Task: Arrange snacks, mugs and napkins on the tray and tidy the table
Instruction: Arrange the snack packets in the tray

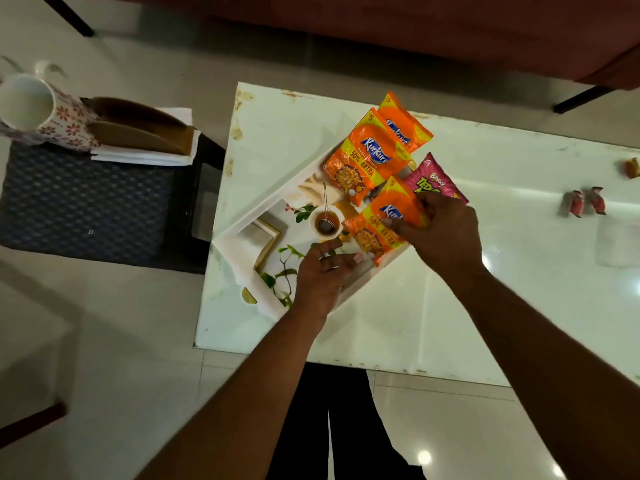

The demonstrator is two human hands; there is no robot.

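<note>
While R hand [446, 233] pinches nearest Kurkure pkt [372, 237] on tray [266, 199], L hand [322, 275] fingers loose, maybe touching rim.

A dark woven-top stand [86, 202] sits well left of the fingers [408, 233]. A brown curved holder [138, 129] rests on its far side. A red sofa [415, 29] lies beyond the fingers, on a tiled floor [104, 341].

The left hand [320, 271] wears a thin ring [323, 255]; behind it the forearm is bare, and black trousers [346, 427] show below.
</note>
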